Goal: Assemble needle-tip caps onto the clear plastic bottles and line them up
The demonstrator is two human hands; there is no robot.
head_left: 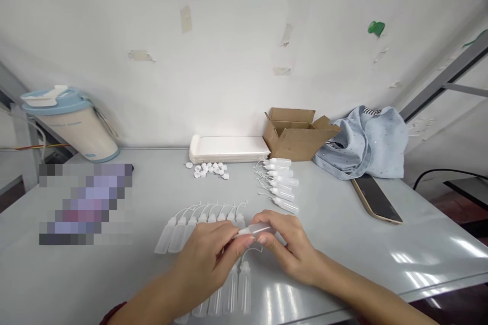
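Both hands meet over the near middle of the grey table. My right hand grips the body of a small clear squeeze bottle lying sideways. My left hand pinches that bottle's nozzle end with thumb and fingertips. Behind the hands lies a row of several empty squeeze bottles with thin tethered caps. More such bottles lie under my left wrist. A second row of bottles lies further back to the right. Small white caps are scattered near the wall.
A stack of white trays and an open cardboard box stand by the wall. A blue cloth bag and a dark phone lie at the right. A blue-lidded white jug stands at the far left.
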